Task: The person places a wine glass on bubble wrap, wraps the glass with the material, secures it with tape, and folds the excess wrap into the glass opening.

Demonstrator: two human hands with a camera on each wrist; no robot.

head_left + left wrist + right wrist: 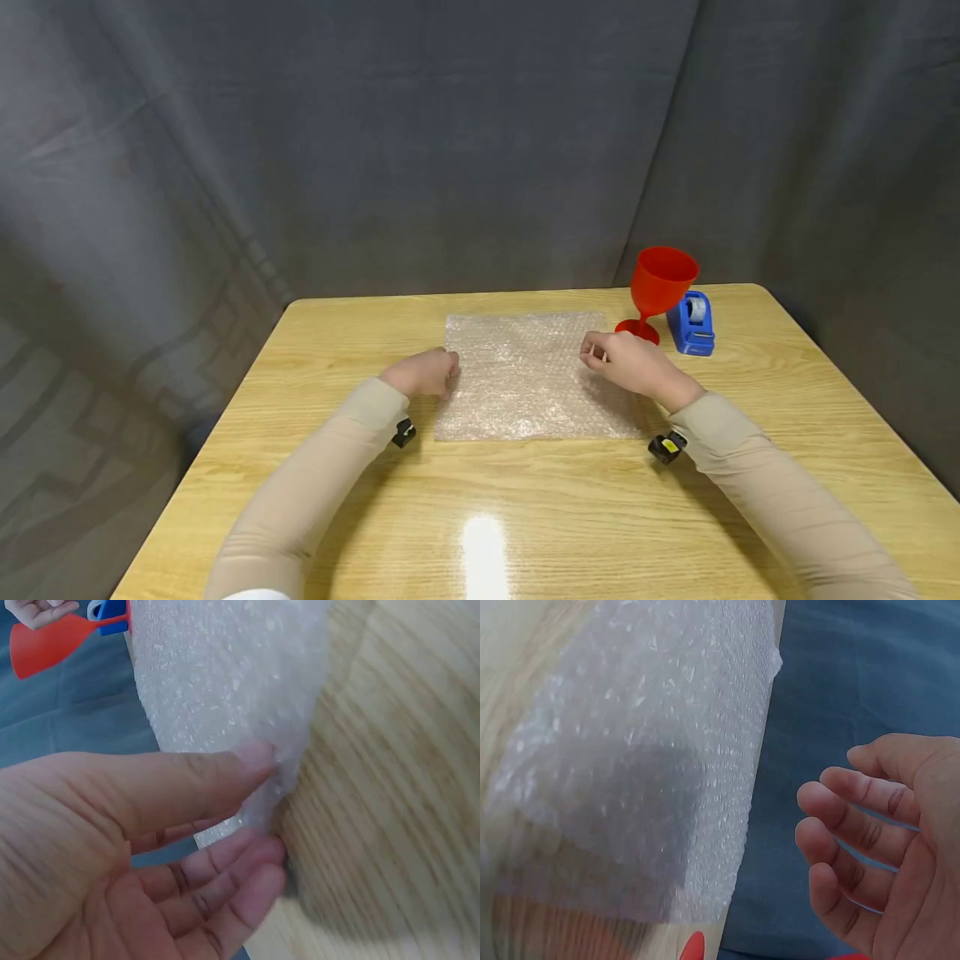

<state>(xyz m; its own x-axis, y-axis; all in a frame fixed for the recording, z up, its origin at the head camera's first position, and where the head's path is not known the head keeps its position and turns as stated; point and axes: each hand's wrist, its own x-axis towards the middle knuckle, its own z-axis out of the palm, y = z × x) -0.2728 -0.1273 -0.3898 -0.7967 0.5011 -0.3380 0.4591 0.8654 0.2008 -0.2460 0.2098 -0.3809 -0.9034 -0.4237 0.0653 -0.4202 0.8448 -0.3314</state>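
A sheet of bubble wrap lies flat on the wooden table. At its left edge is my left hand; the left wrist view shows the thumb on top of the edge and fingers curled beneath, pinching it. My right hand hovers over the sheet's right side, fingers loosely bent with nothing between them. Its shadow falls on the wrap in the right wrist view. Just beyond that hand stands a red goblet, upright on its round foot.
A blue tape dispenser with a roll of clear tape sits right of the goblet, near the back of the table. Dark grey curtains hang behind the table and along its sides.
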